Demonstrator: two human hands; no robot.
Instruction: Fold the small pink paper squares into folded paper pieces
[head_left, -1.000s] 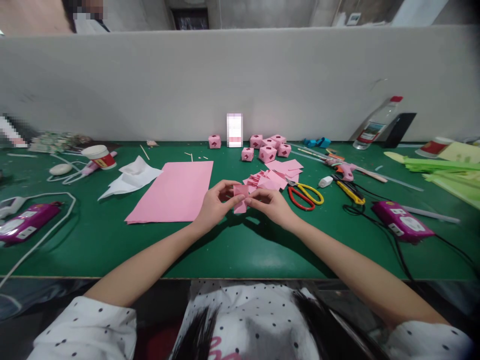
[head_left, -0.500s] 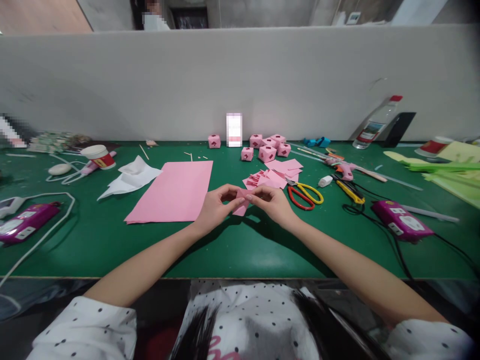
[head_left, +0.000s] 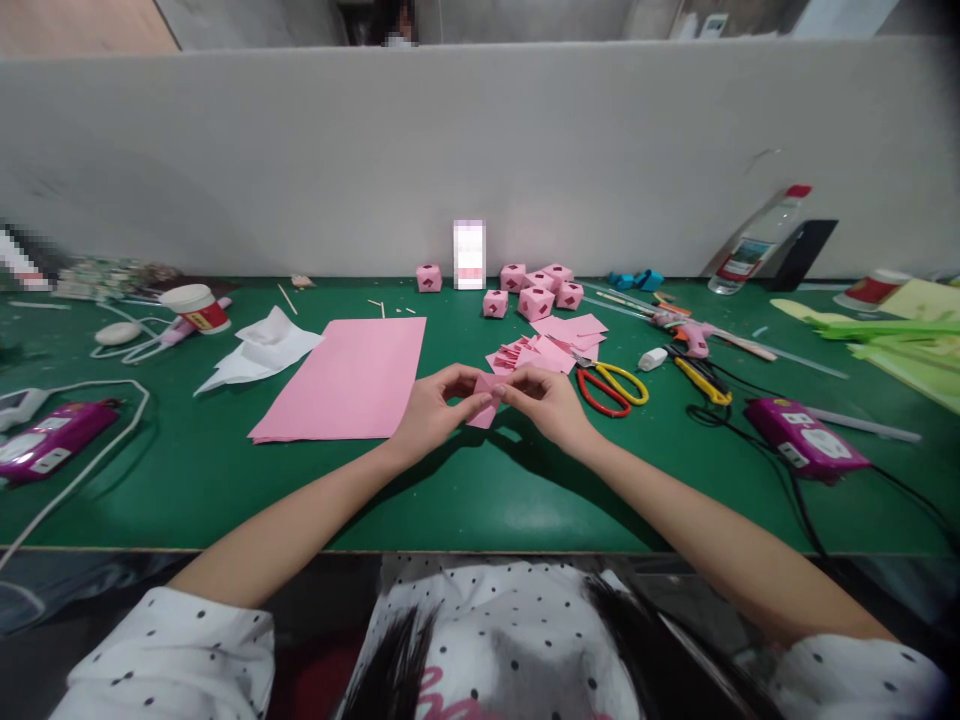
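Observation:
A small folded piece of pink paper is pinched between my two hands, just above the green table. My left hand grips its left side with thumb and fingers. On its right, my right hand holds the upper edge, the fingertips of both hands nearly meeting. My fingers hide part of the folds. Cut pink paper pieces lie behind my right hand, and scissors with red and yellow handles rest to its right. A stack of pink sheets lies by my left hand.
Several pink paper cubes sit near the wall beside a phone. At right are a pink glue gun, a purple power strip and a leaning bottle. At left are crumpled tissue, a paper cup and another purple strip.
The pink paper between my fingers has tilted slightly, and my hands have barely moved. The camera view has shifted a little. Behind the partition, a person has moved to the right.

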